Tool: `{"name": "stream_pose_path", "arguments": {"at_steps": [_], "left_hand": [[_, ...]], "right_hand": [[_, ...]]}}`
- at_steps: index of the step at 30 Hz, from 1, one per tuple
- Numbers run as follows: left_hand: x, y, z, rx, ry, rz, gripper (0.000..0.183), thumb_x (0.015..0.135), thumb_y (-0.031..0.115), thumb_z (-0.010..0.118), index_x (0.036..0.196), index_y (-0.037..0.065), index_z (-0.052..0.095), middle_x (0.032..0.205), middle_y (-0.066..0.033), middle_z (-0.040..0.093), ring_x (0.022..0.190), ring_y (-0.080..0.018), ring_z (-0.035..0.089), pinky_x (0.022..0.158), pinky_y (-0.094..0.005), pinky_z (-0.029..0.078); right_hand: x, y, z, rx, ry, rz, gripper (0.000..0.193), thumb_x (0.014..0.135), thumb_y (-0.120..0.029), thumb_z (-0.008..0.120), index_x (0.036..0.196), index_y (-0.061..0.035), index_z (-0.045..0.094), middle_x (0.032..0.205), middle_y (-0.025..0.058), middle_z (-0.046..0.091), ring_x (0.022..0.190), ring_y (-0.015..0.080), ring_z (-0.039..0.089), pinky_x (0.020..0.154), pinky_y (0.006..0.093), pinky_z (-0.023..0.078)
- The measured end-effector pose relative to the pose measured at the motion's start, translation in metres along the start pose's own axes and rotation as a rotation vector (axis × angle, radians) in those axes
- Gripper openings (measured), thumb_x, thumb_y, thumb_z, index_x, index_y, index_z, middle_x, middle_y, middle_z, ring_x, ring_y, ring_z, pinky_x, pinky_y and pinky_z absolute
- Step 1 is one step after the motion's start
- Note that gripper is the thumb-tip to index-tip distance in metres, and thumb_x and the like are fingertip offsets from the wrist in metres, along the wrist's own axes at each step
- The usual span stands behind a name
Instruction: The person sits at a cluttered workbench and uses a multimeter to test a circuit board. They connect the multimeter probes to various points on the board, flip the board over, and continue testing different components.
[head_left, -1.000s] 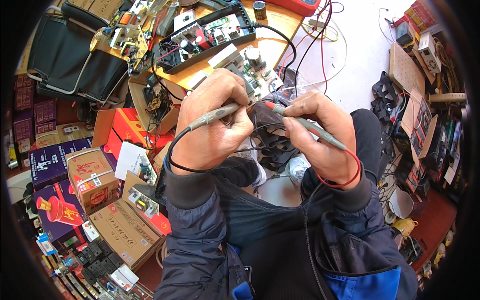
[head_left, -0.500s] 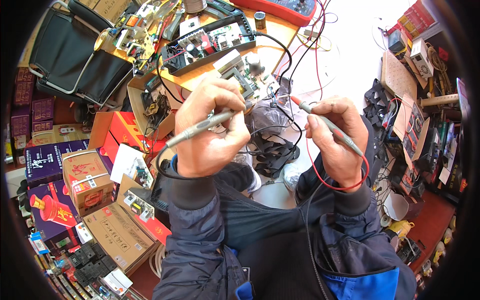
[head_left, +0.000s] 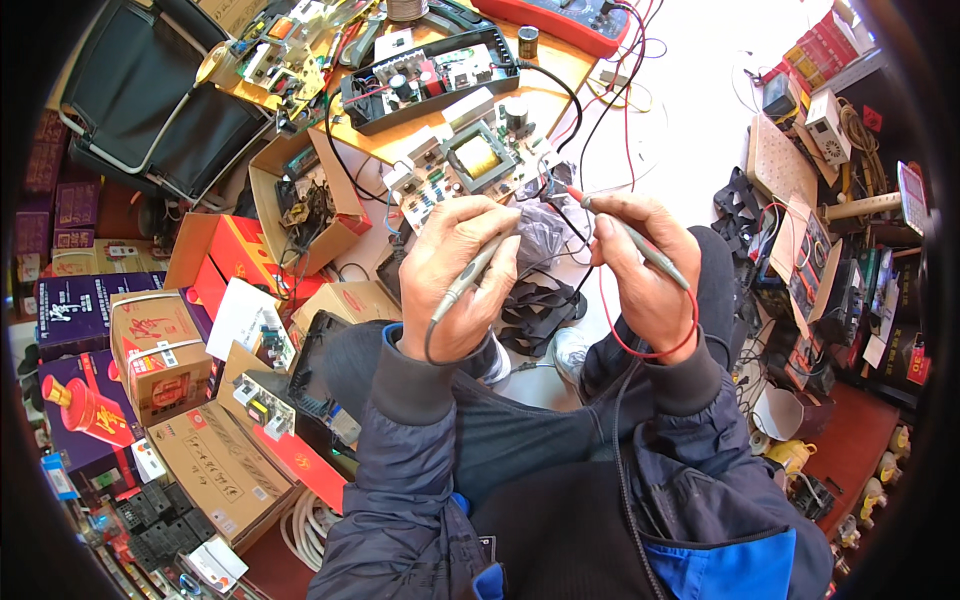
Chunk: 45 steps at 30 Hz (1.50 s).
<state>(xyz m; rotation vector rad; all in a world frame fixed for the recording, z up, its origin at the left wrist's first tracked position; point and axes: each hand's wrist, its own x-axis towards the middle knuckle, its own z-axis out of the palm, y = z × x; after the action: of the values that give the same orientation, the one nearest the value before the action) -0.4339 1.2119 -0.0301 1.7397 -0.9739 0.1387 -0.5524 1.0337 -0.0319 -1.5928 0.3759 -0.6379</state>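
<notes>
My left hand [head_left: 460, 275] is closed on a grey test probe [head_left: 468, 282] with a dark lead; its tip is hidden by the fingers. In my right hand [head_left: 645, 270] is a grey and red test probe [head_left: 648, 250], trailing a red lead. Its red end points toward the right edge of a circuit board [head_left: 440, 180]; whether it touches cannot be made out. The board carries a transformer [head_left: 478, 157] with yellow winding and lies at the table's near edge, just beyond my hands.
A red multimeter [head_left: 590, 25] lies on the wooden table [head_left: 560, 90], with a black case of electronics [head_left: 430, 80] and a capacitor [head_left: 528, 41] nearby. Cardboard boxes [head_left: 215, 470] crowd the left, a black chair [head_left: 150, 95] behind them. Cluttered shelves [head_left: 870, 290] stand right.
Both hands have shifted: the left moved right and slightly down, the right slightly left. The board's transformer, partly covered before, now shows fully. Both probes remain held.
</notes>
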Motion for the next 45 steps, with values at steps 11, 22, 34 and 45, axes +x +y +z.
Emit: {"name": "stream_pose_path", "arguments": {"at_steps": [11,22,34,45], "left_hand": [[-0.008,-0.002,0.006,0.013,0.062,-0.075,0.027,0.095,-0.002,0.075,0.122,-0.003,0.076,0.116,-0.0155,0.070,0.103,-0.0263,0.068,0.091,-0.0354,0.054],[-0.008,-0.002,0.015,0.008,0.084,-0.103,0.029,0.094,-0.001,0.077,0.123,-0.002,0.076,0.116,-0.0161,0.070,0.102,-0.0276,0.069,0.089,-0.0367,0.056],[-0.005,-0.001,0.017,0.037,0.100,-0.036,0.028,0.094,-0.002,0.076,0.122,-0.003,0.076,0.115,-0.0160,0.071,0.102,-0.0276,0.070,0.089,-0.0368,0.056],[-0.005,-0.004,0.018,0.045,0.101,-0.028,0.028,0.094,-0.003,0.076,0.121,-0.003,0.076,0.115,-0.0156,0.071,0.101,-0.0276,0.070,0.089,-0.0367,0.056]], "right_hand": [[-0.001,0.015,0.015,0.063,-0.027,-0.012,0.020,0.105,-0.002,0.067,0.123,0.0053,0.072,0.087,0.0056,0.074,0.073,0.0070,0.067,0.063,0.0219,0.051],[0.001,0.018,0.018,0.039,-0.109,0.021,0.024,0.110,-0.008,0.063,0.127,0.0077,0.067,0.095,0.0096,0.074,0.080,0.0114,0.068,0.074,0.0237,0.055],[0.001,0.023,0.021,0.073,-0.043,-0.025,0.020,0.104,-0.001,0.066,0.122,0.0076,0.071,0.097,0.0104,0.079,0.073,0.0071,0.068,0.065,0.0219,0.054],[0.002,0.024,0.022,0.093,-0.061,-0.022,0.020,0.105,-0.003,0.067,0.123,0.0054,0.072,0.094,0.0076,0.076,0.075,0.0076,0.069,0.067,0.0217,0.054]]}}
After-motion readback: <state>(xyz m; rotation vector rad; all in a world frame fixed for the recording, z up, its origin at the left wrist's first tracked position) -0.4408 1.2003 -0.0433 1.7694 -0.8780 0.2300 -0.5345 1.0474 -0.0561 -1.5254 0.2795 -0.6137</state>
